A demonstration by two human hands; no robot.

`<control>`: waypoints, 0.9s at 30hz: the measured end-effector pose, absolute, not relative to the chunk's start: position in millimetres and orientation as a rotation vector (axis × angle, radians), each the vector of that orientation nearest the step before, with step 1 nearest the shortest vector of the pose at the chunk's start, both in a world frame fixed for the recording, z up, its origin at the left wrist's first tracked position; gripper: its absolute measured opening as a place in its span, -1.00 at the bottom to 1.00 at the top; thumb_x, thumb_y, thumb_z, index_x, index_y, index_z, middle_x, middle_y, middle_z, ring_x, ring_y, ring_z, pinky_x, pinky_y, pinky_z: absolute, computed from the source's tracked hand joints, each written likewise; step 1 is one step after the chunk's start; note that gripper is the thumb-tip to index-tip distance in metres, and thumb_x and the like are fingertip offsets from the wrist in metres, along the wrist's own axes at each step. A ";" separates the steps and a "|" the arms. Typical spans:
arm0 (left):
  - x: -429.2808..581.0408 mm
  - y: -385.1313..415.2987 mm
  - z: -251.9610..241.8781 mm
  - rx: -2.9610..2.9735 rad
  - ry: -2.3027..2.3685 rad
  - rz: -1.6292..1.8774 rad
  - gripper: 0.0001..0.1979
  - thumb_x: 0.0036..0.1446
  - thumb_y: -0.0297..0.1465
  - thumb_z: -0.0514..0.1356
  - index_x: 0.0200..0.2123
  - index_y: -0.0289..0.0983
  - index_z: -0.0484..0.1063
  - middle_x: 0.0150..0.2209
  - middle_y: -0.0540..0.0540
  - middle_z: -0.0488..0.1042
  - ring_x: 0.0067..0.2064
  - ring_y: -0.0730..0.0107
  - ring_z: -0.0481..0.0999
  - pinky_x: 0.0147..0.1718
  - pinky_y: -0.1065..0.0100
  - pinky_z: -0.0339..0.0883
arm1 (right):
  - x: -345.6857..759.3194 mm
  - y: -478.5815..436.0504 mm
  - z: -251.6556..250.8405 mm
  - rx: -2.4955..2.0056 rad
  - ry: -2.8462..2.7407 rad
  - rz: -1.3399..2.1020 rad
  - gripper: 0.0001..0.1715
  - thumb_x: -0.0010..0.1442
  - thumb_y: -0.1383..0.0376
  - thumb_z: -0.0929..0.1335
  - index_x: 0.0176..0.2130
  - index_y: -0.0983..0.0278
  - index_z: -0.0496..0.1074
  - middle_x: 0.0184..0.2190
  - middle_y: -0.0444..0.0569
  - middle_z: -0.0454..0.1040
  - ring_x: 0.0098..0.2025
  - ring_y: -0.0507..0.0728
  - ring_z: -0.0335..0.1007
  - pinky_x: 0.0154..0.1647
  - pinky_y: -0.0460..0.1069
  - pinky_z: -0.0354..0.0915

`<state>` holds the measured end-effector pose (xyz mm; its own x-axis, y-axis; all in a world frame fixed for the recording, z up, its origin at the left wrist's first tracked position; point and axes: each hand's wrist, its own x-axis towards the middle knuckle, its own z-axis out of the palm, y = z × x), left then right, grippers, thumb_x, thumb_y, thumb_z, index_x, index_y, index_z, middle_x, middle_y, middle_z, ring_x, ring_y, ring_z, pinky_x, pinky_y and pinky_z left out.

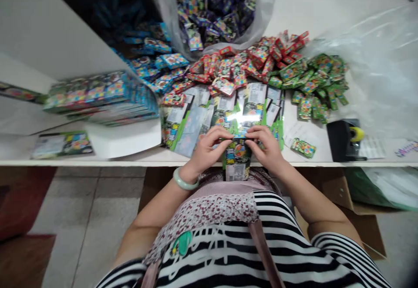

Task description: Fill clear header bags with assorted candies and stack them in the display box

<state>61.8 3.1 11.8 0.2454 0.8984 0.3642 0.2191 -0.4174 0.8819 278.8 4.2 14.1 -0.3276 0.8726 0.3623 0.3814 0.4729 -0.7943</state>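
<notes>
My left hand (pixel 210 147) and my right hand (pixel 266 148) pinch the upper corners of a printed card (pixel 239 155), black and green with colourful lettering and a pale label panel. The card hangs over the table's front edge, close to my apron. Thumbs and forefingers are closed on it from both sides. Just beyond my fingers lie more flat printed cards (pixel 256 100), overlapping, some glossy with glare. A thin blue strip shows along the card's top between my fingertips; I cannot make out whether it is a separate piece.
Piles of small red packets (pixel 225 68), green packets (pixel 323 81) and blue packets (pixel 163 63) line the back. A plastic bag (pixel 266 13) holds purple packets. At left, stacked packets (pixel 107 92) stand in a white tray (pixel 130 142). A black tape dispenser (pixel 339 140) stands right.
</notes>
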 end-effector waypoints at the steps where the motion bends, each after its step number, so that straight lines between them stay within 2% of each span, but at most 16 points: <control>1: 60.4 4.6 11.7 1.804 1.045 1.205 -0.93 0.28 -0.39 0.22 -0.22 -0.21 0.51 -0.25 -0.06 0.51 -0.17 0.38 0.52 -0.20 0.33 0.43 | 282.9 5.1 13.7 -1.047 -1.903 0.786 -0.79 0.34 0.26 0.31 -0.03 0.15 0.46 -0.01 0.05 0.49 0.08 0.17 0.42 -0.06 0.09 0.44; 4: 54.9 9.4 6.4 1.754 1.154 1.209 -0.93 0.25 -0.37 0.23 -0.26 -0.21 0.51 -0.26 -0.05 0.51 -0.17 0.36 0.52 -0.18 0.31 0.43 | 319.9 14.5 8.8 -1.180 -1.848 0.815 -0.67 0.33 0.21 0.30 0.07 0.15 0.44 0.09 0.06 0.47 0.13 0.16 0.39 -0.05 0.06 0.43; 8: 51.4 15.2 -3.5 1.669 1.218 1.206 -0.93 0.20 -0.35 0.26 -0.29 -0.22 0.50 -0.26 -0.06 0.52 -0.16 0.35 0.53 -0.16 0.30 0.44 | 412.3 32.0 -2.3 -1.794 -1.661 0.525 -0.72 0.27 0.24 0.29 -0.09 0.22 0.53 -0.08 0.07 0.53 -0.11 0.17 0.46 -0.08 0.09 0.40; 10: 53.4 16.7 -5.1 1.660 1.240 1.188 -0.91 0.19 -0.32 0.27 -0.30 -0.22 0.49 -0.26 -0.06 0.52 -0.16 0.33 0.53 -0.15 0.29 0.45 | 450.1 40.1 -8.1 -2.085 -1.604 0.411 -0.72 0.22 0.27 0.31 -0.14 0.27 0.56 -0.06 0.12 0.52 -0.14 0.20 0.44 -0.01 0.13 0.35; 13: 58.6 17.5 -4.0 1.664 1.250 1.170 -0.91 0.19 -0.31 0.27 -0.30 -0.21 0.49 -0.26 -0.05 0.52 -0.16 0.32 0.53 -0.14 0.28 0.45 | 475.2 50.2 -16.6 -2.306 -1.535 0.490 -0.76 0.14 0.22 0.38 -0.23 0.29 0.57 -0.05 0.15 0.49 -0.17 0.22 0.42 0.00 0.15 0.29; 18: 62.1 17.3 -3.1 1.684 1.221 1.215 -0.94 0.19 -0.34 0.27 -0.28 -0.19 0.50 -0.26 -0.04 0.52 -0.15 0.34 0.53 -0.16 0.30 0.44 | 475.9 50.4 -28.6 -2.240 -1.494 0.671 -0.85 0.07 0.21 0.39 -0.39 0.25 0.49 -0.29 -0.01 0.51 -0.29 0.13 0.34 -0.11 0.06 0.25; 23: 62.3 19.0 -7.1 1.704 1.173 1.229 -0.94 0.20 -0.33 0.27 -0.25 -0.17 0.49 -0.27 -0.04 0.51 -0.16 0.35 0.52 -0.17 0.28 0.44 | 485.2 33.0 -22.2 -2.125 -1.405 0.835 -0.73 0.08 0.09 0.34 -0.38 0.26 0.39 -0.42 -0.07 0.46 -0.38 0.07 0.33 -0.25 0.02 0.27; 27: 69.0 19.2 -7.9 1.732 1.140 1.216 -0.89 0.19 -0.33 0.29 -0.23 -0.19 0.46 -0.26 -0.03 0.51 -0.18 0.36 0.52 -0.18 0.30 0.43 | 460.8 24.8 15.0 -1.873 -1.417 0.981 -0.62 0.07 -0.01 0.38 -0.38 0.25 0.36 -0.43 -0.10 0.43 -0.37 0.06 0.31 -0.26 0.00 0.29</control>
<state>69.0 19.2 -7.9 0.1634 0.9349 0.3151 0.2539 -0.3485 0.9023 460.8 24.8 15.0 0.1623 0.9651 -0.2057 0.5318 -0.2612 -0.8056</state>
